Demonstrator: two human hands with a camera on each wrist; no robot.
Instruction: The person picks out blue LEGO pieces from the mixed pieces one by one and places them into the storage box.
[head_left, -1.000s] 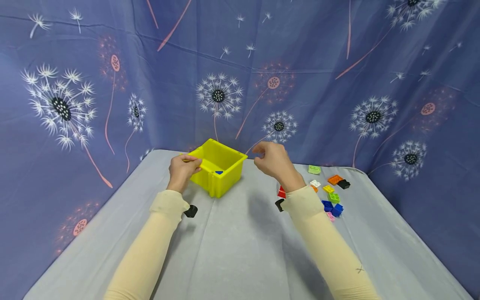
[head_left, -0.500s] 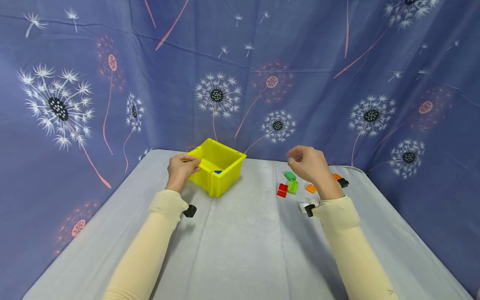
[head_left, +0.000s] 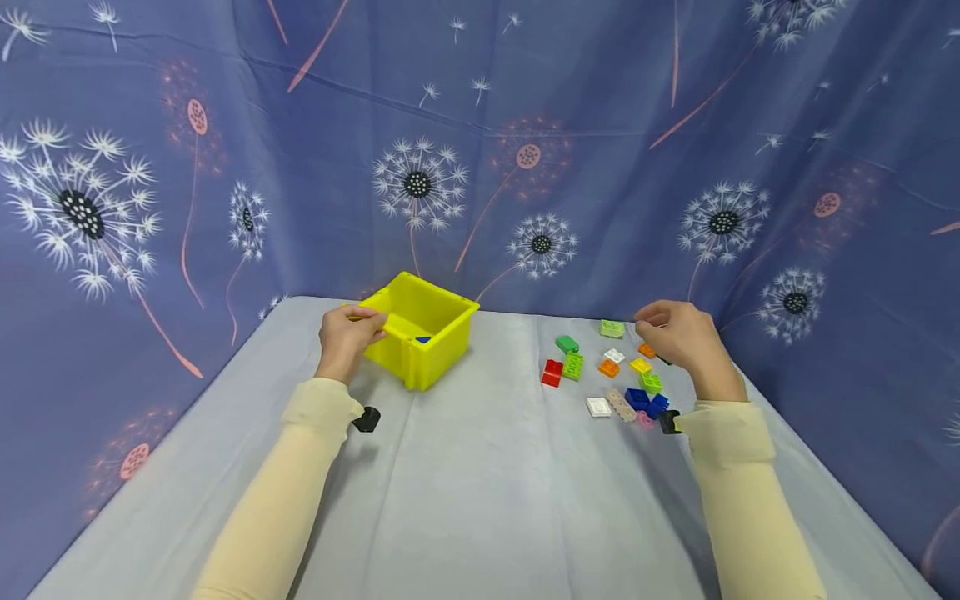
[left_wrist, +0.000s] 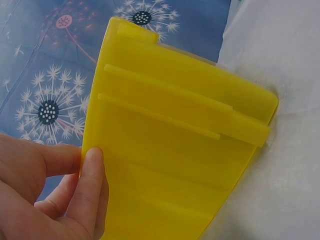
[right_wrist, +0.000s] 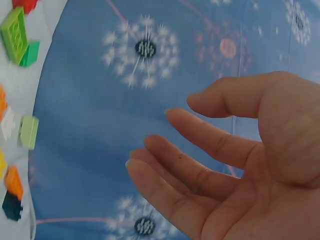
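My left hand [head_left: 348,340] pinches the rim of a yellow plastic bin [head_left: 444,350] at its left side. The left wrist view shows thumb and fingers on either side of the bin's wall [left_wrist: 165,165]. A small blue piece [head_left: 423,339] shows inside the bin. My right hand [head_left: 686,337] is in the air above the right end of a spread of toy building bricks, its fingers loosely bent and holding nothing. Nearest below it are an orange brick [head_left: 647,351] and a black brick [right_wrist: 12,206], the latter mostly hidden by the hand in the head view.
Left of the right hand lie a red brick [head_left: 552,372], a lime brick [head_left: 572,365], a green brick [head_left: 567,344], a yellow brick [head_left: 641,365], a white brick [head_left: 598,407] and blue bricks [head_left: 637,398]. A patterned blue curtain [head_left: 480,150] hangs behind the table [head_left: 465,500].
My right hand has moved right, from beside the bin to over the far side of the bricks. The left hand stays on the bin's rim. The head view has shifted slightly right.
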